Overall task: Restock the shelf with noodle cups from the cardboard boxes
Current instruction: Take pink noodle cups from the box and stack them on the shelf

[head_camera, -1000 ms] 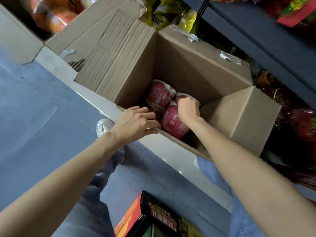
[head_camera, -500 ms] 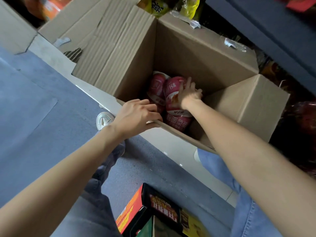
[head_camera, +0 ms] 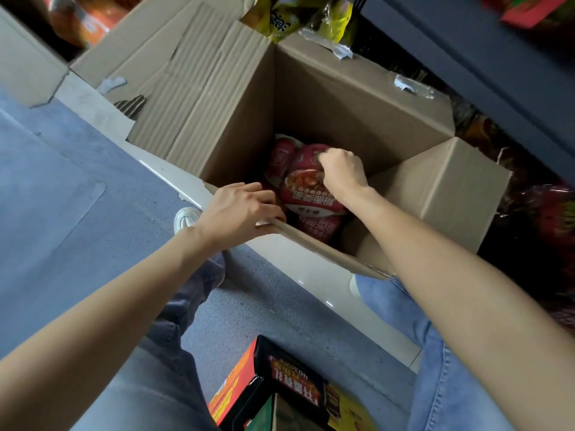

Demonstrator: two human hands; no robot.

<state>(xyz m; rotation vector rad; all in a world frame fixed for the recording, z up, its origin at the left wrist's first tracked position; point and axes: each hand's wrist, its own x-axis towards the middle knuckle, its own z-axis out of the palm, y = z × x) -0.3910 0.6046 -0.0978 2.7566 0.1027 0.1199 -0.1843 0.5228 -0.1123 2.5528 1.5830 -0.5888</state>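
Note:
An open cardboard box stands on the floor before me, its flaps folded out. Inside lie several red noodle cups. My right hand reaches into the box and grips the top rim of one red noodle cup, which is raised above the others. Another red cup lies under it and a third behind it. My left hand holds the near edge of the box, fingers curled over the cardboard.
A dark blue shelf runs along the right, with red packaged goods below it and yellow snack bags behind the box. A black and orange carton lies near my knees. My white shoe sits left of the box.
My right hand has closed on the top of a noodle cup and lifted it higher in the box. The left hand stays on the box edge.

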